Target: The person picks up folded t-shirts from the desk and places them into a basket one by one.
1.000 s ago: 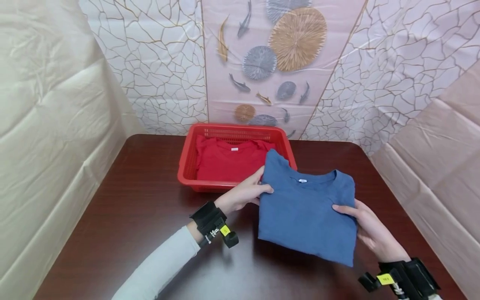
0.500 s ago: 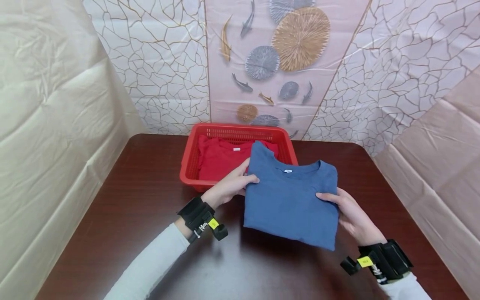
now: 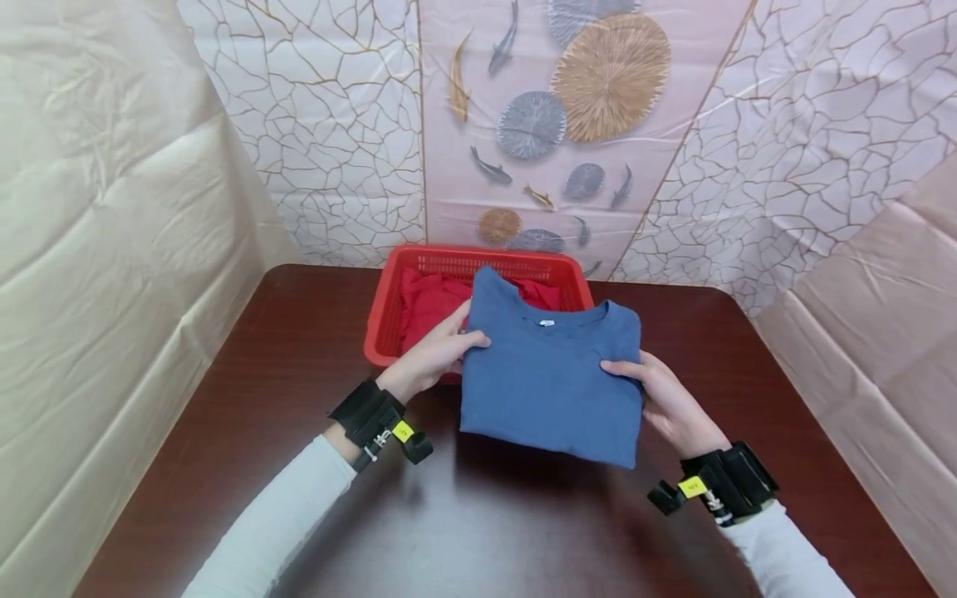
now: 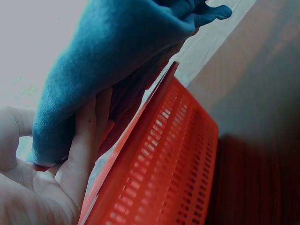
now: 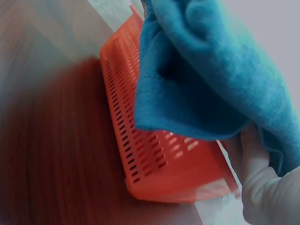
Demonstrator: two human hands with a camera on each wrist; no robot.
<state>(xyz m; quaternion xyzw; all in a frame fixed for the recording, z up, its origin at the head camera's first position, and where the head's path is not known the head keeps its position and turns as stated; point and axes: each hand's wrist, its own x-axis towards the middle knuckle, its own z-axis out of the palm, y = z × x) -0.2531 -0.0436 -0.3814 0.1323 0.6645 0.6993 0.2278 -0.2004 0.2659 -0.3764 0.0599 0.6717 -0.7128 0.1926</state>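
Observation:
A folded blue T-shirt (image 3: pixel 549 382), with a small white neck label, is held up between both hands in front of and partly over a red plastic basket (image 3: pixel 383 320). My left hand (image 3: pixel 434 353) grips its left edge, thumb on top and fingers underneath, as the left wrist view shows. At the right edge my right hand (image 3: pixel 673 403) pinches it the same way, thumb on the front. A folded red T-shirt (image 3: pixel 429 303) lies in the basket, much of it hidden behind the blue one. In the right wrist view the blue cloth (image 5: pixel 201 79) hangs beside the basket wall (image 5: pixel 140 140).
The basket stands on a dark brown wooden table (image 3: pixel 314 332), near its back edge. Patterned cloth (image 3: pixel 336 124) hangs behind the table, with plain beige cloth (image 3: pixel 112 249) on the left and a pinkish sheet (image 3: pixel 867 299) on the right.
Both hands have carried the blue T-shirt left and away from me, from the basket's right front to over its front. It now covers more of the red T-shirt. The grip looks unchanged.

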